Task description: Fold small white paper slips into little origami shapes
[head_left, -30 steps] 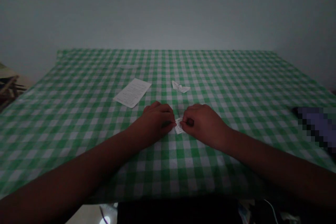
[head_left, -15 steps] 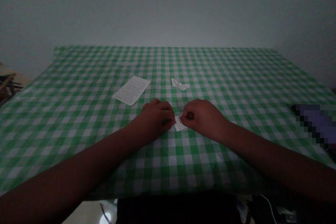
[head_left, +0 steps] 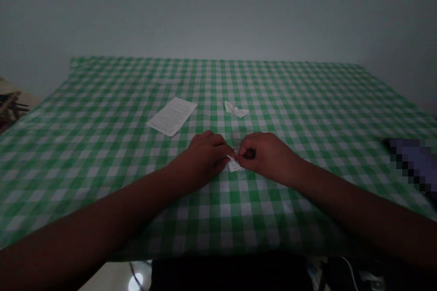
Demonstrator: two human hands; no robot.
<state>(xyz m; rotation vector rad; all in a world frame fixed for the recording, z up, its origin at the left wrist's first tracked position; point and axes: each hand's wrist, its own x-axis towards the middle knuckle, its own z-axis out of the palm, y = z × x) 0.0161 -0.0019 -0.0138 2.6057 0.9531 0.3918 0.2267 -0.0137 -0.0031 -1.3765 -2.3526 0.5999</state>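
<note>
On tablecloth [head_left: 218, 218], right hand [head_left: 268, 156] pinches paper [head_left: 235, 165].

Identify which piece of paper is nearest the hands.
The small printed piece, between the left hand and the right hand. The boat-like folded paper and the larger flat sheet lie farther away, untouched.
</note>
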